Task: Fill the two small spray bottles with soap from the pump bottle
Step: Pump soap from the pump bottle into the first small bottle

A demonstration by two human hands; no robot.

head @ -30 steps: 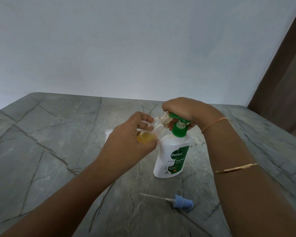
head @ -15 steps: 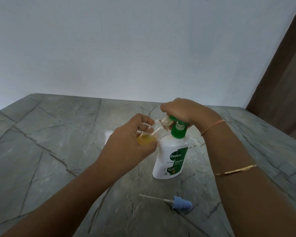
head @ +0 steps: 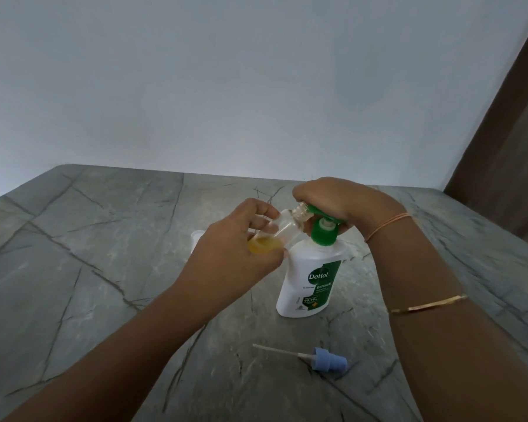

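The left hand (head: 235, 249) reaches in from 7 o'clock and grips a small clear bottle (head: 282, 226) by its base, tilting the open neck toward 2 o'clock. The neck meets the spout under the right hand (head: 333, 197), whose fingers curl over the green top of the white pump bottle (head: 307, 289). Yellow soap (head: 264, 246) pools in the small bottle's low end, and the pump bottle stands upright on the grey table (head: 104, 269), with a blue spray cap (head: 328, 359) lying at its 5 o'clock.

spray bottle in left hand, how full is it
Partly full: soap fills only the bottom of the spray bottle; the rest is clear. Its uncapped neck is at the pump bottle spout.
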